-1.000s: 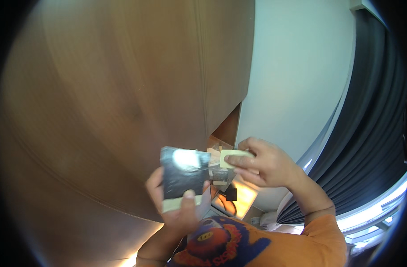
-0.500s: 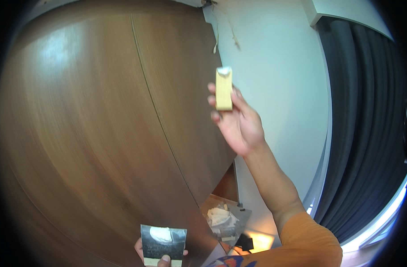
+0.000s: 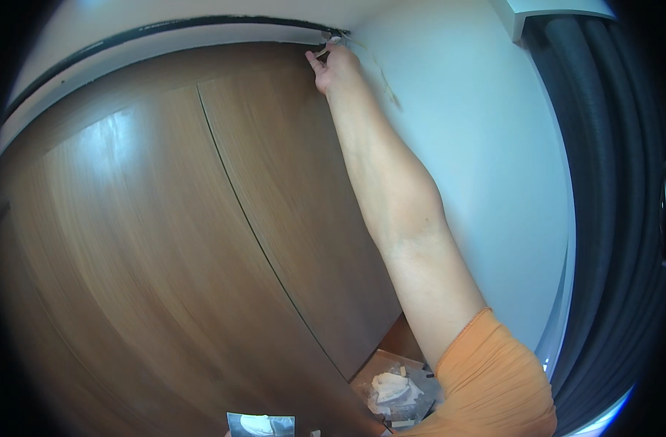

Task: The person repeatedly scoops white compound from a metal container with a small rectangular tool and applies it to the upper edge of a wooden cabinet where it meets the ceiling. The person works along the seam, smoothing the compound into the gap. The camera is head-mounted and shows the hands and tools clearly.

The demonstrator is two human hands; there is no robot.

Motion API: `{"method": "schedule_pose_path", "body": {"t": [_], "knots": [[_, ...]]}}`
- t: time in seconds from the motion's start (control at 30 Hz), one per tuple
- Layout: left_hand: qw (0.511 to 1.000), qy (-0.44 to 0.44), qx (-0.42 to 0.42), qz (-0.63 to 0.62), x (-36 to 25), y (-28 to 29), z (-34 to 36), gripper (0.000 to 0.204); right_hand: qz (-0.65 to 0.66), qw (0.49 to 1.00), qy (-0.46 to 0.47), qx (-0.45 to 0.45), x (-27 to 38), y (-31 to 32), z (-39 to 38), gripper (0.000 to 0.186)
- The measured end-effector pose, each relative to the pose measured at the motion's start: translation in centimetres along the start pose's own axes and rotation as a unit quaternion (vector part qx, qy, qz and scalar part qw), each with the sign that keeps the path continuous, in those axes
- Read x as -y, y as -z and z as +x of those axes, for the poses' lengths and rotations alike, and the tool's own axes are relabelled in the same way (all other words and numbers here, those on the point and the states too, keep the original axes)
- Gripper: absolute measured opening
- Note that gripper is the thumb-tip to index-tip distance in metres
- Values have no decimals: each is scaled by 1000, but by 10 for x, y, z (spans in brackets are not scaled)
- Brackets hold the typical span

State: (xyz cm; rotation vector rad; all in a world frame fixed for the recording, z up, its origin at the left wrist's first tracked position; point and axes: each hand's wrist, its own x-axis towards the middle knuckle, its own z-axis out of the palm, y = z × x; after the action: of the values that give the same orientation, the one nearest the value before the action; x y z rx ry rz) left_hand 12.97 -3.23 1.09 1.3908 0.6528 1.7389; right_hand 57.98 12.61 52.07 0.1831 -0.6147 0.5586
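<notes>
My right hand (image 3: pixel 334 67) is raised at the top corner between the wooden panels and white wall, fingers closed around a small pale block (image 3: pixel 320 53), mostly hidden by them. Just beyond the fingertips is a small whitish patch or fitting (image 3: pixel 334 38), too small to make out. At the lower edge, my left hand (image 3: pixel 229 432), barely in view, holds a dark square plate (image 3: pixel 281 427) with white paste on it.
Tall wooden panels (image 3: pixel 165 240) fill the left, below a dark ceiling groove (image 3: pixel 173 23). Thin pale strands (image 3: pixel 385 84) hang along the white wall (image 3: pixel 486 146). A dark curtain (image 3: pixel 602 189) hangs at right. Low behind my arm is a dusty sheet with white scraps (image 3: pixel 391 390).
My right hand has risen with the pale block from beside the dark plate to the top corner. The plate in my left hand has dropped toward the lower edge as the view tilted upward.
</notes>
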Motion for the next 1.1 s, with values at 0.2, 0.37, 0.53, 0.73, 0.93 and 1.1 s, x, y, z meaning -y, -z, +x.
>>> {"method": "schedule_pose_path", "body": {"t": [0.2, 0.37, 0.53, 0.73, 0.93, 1.1], "knots": [[1000, 19, -15, 5, -8, -15, 3, 80, -34, 998, -22, -56, 2, -22, 15, 35], [999, 12, 34, 15, -8, -24, 18, 79, 8, 992, -37, -122, 6, -27, 28, 36], [998, 25, 48, 22, -13, -29, 13, 79, 19, 991, -36, -127, 5, -24, 38, 34], [998, 38, 32, 35, -23, -39, 4, 79, -13, 997, 8, -80, -3, -15, 50, 30], [998, 40, 20, 42, -28, -45, 1, 79, -33, 998, -8, -59, -8, -12, 61, 28], [998, 41, 15, 42, -30, -45, -2, 79, -52, 997, 0, -53, -10, -15, 57, 22]]}}
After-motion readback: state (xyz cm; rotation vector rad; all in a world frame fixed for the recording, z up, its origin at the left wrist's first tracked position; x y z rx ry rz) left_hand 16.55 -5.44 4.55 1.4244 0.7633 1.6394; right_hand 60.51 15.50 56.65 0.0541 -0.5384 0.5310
